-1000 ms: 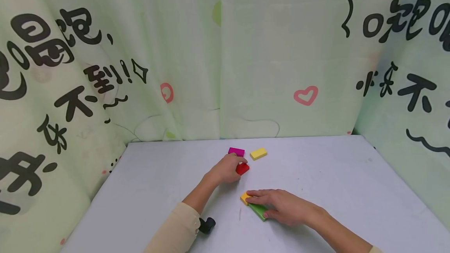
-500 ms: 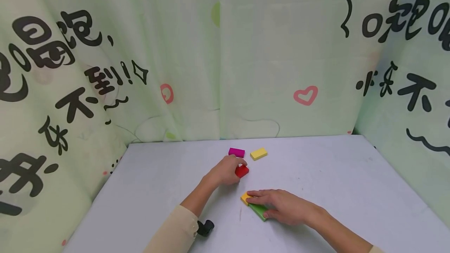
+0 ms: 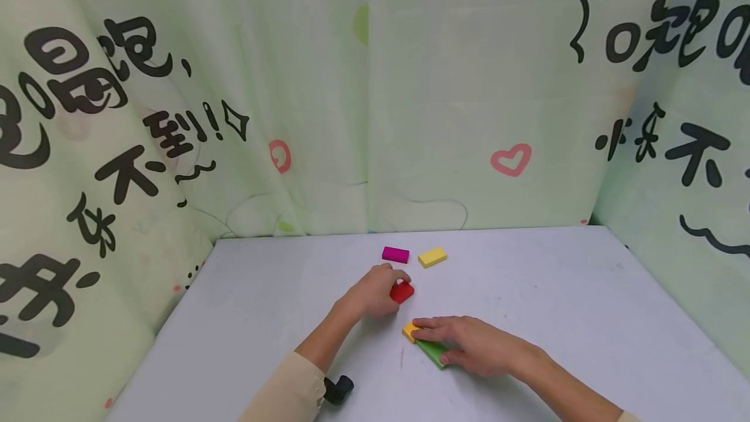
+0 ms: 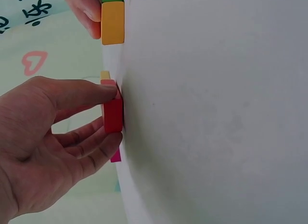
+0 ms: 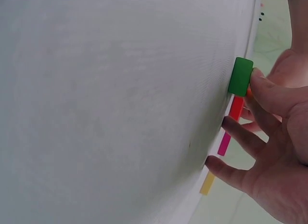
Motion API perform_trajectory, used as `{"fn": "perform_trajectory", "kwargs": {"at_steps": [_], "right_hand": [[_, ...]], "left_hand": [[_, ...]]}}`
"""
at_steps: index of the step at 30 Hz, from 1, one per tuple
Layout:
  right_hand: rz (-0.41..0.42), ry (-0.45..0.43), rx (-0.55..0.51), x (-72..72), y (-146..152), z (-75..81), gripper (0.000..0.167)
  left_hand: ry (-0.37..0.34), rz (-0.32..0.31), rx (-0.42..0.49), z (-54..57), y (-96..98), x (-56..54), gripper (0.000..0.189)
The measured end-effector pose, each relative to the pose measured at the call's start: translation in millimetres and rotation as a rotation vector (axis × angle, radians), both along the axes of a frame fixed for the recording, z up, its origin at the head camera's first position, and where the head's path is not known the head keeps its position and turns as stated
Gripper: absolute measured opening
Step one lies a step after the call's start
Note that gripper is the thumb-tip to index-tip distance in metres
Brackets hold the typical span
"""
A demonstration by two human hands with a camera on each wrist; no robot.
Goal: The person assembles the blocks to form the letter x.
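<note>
My left hand pinches a red block between thumb and fingers, low over the white table. In the left wrist view, the thumb of that left hand lies at one end of the red block and a fingertip at the other. My right hand rests over an orange block and a longer green block, which lie end to end. Its straight fingers reach over the orange block; the thumb touches the green block. Two fingertips reach down to the table.
Beyond the left hand lie a magenta block and a yellow block on the white table. A printed curtain hangs behind the table. A black device sits at the left wrist.
My left hand has drawn the red block slightly nearer, away from the magenta block, which now shows fully. The right hand has stayed on the orange and green blocks.
</note>
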State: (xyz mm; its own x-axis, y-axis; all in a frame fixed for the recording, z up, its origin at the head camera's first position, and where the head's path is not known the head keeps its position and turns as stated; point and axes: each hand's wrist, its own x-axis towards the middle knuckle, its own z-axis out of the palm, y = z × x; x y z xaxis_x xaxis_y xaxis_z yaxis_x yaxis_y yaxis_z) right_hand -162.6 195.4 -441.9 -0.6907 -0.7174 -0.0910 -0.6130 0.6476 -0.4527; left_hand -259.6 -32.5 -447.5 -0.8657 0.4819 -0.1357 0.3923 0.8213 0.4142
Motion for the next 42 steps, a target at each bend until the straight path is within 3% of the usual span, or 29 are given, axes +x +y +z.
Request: {"fn": "perform_trajectory", "kwargs": {"at_steps": [12, 30, 42], "right_hand": [[-0.004, 0.002, -0.007, 0.5, -0.6, 0.1, 0.06], [-0.012, 0.003, -0.006, 1.4, 0.3, 0.2, 0.06], [-0.02, 0.006, -0.021, 3.1, -0.3, 2.4, 0.06]], "left_hand": [[0.01, -0.013, 0.002, -1.6, -9.2, 10.2, 0.058], [0.0, -0.023, 0.019, 9.0, -18.1, 34.9, 0.056], [-0.008, -0.019, 0.004, 6.8, -20.4, 46.2, 0.058]]}}
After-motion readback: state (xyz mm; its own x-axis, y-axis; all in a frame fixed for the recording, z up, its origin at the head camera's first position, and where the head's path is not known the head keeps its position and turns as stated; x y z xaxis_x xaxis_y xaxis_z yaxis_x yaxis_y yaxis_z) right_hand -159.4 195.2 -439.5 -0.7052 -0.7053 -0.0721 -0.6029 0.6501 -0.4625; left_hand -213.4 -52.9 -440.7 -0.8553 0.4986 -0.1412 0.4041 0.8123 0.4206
